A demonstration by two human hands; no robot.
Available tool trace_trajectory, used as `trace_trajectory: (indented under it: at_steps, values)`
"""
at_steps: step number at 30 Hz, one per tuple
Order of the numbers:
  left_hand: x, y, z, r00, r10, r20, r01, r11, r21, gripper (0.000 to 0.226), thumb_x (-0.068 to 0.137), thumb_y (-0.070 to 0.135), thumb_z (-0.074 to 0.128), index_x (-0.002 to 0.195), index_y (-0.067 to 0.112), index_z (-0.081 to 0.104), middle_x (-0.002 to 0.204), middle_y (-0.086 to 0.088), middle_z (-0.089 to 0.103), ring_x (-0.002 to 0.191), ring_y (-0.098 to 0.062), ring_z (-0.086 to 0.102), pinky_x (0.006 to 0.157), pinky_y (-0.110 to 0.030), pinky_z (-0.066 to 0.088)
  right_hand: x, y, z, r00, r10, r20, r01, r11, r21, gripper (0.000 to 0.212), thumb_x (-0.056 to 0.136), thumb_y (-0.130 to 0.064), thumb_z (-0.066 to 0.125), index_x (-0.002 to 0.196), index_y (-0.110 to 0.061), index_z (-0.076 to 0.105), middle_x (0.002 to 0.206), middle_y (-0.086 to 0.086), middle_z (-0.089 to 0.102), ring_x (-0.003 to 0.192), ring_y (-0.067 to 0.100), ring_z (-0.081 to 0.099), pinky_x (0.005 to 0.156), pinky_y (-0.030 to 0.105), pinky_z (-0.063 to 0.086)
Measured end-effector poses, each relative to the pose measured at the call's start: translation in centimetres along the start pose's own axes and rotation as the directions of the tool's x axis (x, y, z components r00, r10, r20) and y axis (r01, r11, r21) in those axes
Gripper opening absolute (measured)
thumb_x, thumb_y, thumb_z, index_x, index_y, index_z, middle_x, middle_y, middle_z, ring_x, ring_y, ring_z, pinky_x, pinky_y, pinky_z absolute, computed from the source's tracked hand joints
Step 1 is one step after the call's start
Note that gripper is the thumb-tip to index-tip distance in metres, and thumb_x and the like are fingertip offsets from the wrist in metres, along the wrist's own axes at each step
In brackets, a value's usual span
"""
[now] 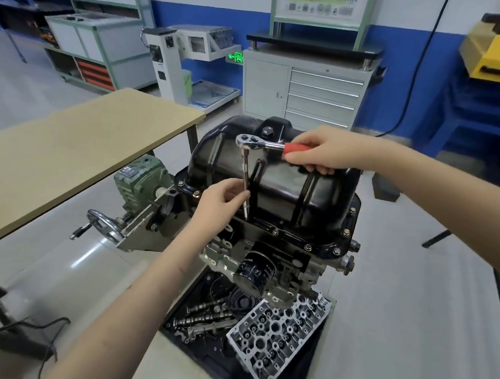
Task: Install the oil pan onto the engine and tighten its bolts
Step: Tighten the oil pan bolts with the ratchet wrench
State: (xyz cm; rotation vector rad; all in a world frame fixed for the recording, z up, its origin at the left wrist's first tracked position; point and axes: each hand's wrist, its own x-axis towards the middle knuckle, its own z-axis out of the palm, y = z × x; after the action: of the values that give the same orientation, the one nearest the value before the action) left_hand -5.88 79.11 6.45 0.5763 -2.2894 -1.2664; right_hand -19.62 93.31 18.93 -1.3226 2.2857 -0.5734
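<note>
The glossy black oil pan (289, 191) sits upside-up on the engine (271, 263), its flange lined with several bolts (308, 246) along the near edge. My right hand (320, 152) grips the red handle of a chrome ratchet (260, 142) held level above the pan. A long extension bar (245, 186) drops from the ratchet head to the near flange. My left hand (222, 201) pinches that bar low down, steadying it over a flange bolt hidden by the socket.
A black oil filter (254, 273) juts from the engine below the pan. A cylinder head (276, 335) and camshafts (204, 317) lie in a tray on the floor. A tan table (71, 151) stands at left, a green gearbox with handwheel (140, 180) beside the engine, a grey drawer cabinet (306, 91) behind.
</note>
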Motion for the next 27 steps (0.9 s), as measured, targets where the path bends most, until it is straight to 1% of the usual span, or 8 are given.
trace_trajectory:
  at_steps: [4, 6, 8, 13, 18, 21, 25, 27]
  values:
    - [0.1, -0.1, 1.0, 0.999, 0.003, -0.046, 0.001, 0.996, 0.088, 0.014, 0.084, 0.017, 0.066, 0.095, 0.007, 0.069, 0.082, 0.000, 0.067, 0.079, -0.012, 0.061, 0.076, -0.020, 0.046, 0.0, 1.2, -0.6, 0.999, -0.048, 0.016, 0.050, 0.974, -0.219, 0.019, 0.092, -0.029, 0.051, 0.087, -0.013, 0.059, 0.071, 0.000, 0.052, 0.065, 0.018, 0.049, 0.055, 0.023, 0.038]
    - [0.3, 0.0, 1.3, 0.996, 0.032, -0.080, -0.020, 0.989, 0.149, 0.011, 0.084, 0.017, 0.065, 0.089, 0.007, 0.069, 0.072, 0.005, 0.061, 0.071, -0.009, 0.056, 0.066, -0.014, 0.040, 0.3, 1.5, -1.0, 0.994, -0.105, -0.007, 0.098, 0.950, -0.296, 0.018, 0.092, -0.025, 0.051, 0.103, -0.016, 0.062, 0.090, 0.002, 0.060, 0.084, 0.022, 0.052, 0.063, 0.024, 0.034]
    - [0.4, 0.0, 1.3, 0.994, 0.045, -0.095, -0.028, 0.984, 0.174, 0.010, 0.084, 0.017, 0.065, 0.085, 0.008, 0.068, 0.068, 0.008, 0.058, 0.067, -0.006, 0.053, 0.060, -0.007, 0.037, 1.0, 1.4, -1.4, 0.984, -0.168, -0.057, 0.141, 0.937, -0.321, 0.032, 0.092, -0.019, 0.052, 0.124, -0.019, 0.057, 0.107, -0.001, 0.060, 0.093, 0.015, 0.049, 0.066, 0.016, 0.028]
    - [0.5, -0.1, 0.8, 0.995, 0.020, -0.097, -0.004, 0.987, 0.160, 0.007, 0.084, 0.017, 0.065, 0.078, 0.014, 0.063, 0.068, 0.005, 0.060, 0.066, -0.005, 0.054, 0.060, -0.003, 0.036, 3.7, 0.5, -1.6, 0.955, -0.278, -0.102, 0.216, 0.889, -0.405, 0.038, 0.091, -0.013, 0.054, 0.127, -0.023, 0.055, 0.098, -0.006, 0.052, 0.091, 0.009, 0.042, 0.068, 0.012, 0.023]
    - [0.3, 0.3, 1.0, 0.996, 0.022, -0.090, -0.006, 0.985, 0.173, 0.013, 0.086, 0.019, 0.063, 0.079, 0.009, 0.066, 0.068, 0.004, 0.060, 0.066, -0.007, 0.053, 0.061, -0.016, 0.037, 5.3, 0.6, -1.6, 0.943, -0.326, -0.065, 0.273, 0.871, -0.408, 0.037, 0.090, -0.007, 0.053, 0.125, -0.019, 0.057, 0.116, 0.008, 0.057, 0.105, 0.021, 0.051, 0.081, 0.017, 0.030]
    - [0.8, 1.5, 0.9, 0.989, 0.063, -0.135, -0.052, 0.995, 0.083, 0.012, 0.087, 0.025, 0.062, 0.084, 0.014, 0.062, 0.071, 0.007, 0.060, 0.067, -0.005, 0.054, 0.066, -0.018, 0.039, 5.4, 0.8, -1.3, 0.942, -0.333, -0.045, 0.287, 0.866, -0.409, 0.037, 0.090, -0.007, 0.053, 0.125, -0.020, 0.057, 0.115, 0.011, 0.056, 0.105, 0.024, 0.051, 0.087, 0.025, 0.032]
    - [1.7, 2.2, 0.3, 0.990, 0.074, -0.122, -0.068, 0.996, 0.053, 0.019, 0.091, 0.020, 0.055, 0.090, 0.003, 0.062, 0.079, -0.006, 0.068, 0.077, -0.021, 0.063, 0.076, -0.036, 0.051, 4.6, 1.2, -1.2, 0.918, -0.388, -0.085, 0.326, 0.859, -0.394, 0.034, 0.092, -0.012, 0.053, 0.125, -0.018, 0.058, 0.096, 0.008, 0.052, 0.088, 0.017, 0.045, 0.071, 0.018, 0.026]
    - [1.9, 2.1, 0.0, 0.991, 0.087, -0.098, -0.082, 0.995, 0.052, 0.021, 0.092, 0.018, 0.054, 0.088, -0.001, 0.061, 0.080, -0.010, 0.069, 0.079, -0.025, 0.064, 0.077, -0.040, 0.051, 4.1, 1.2, -1.0, 0.907, -0.408, -0.107, 0.331, 0.845, -0.419, 0.030, 0.093, -0.017, 0.052, 0.121, -0.019, 0.061, 0.086, 0.005, 0.049, 0.080, 0.018, 0.045, 0.064, 0.022, 0.023]
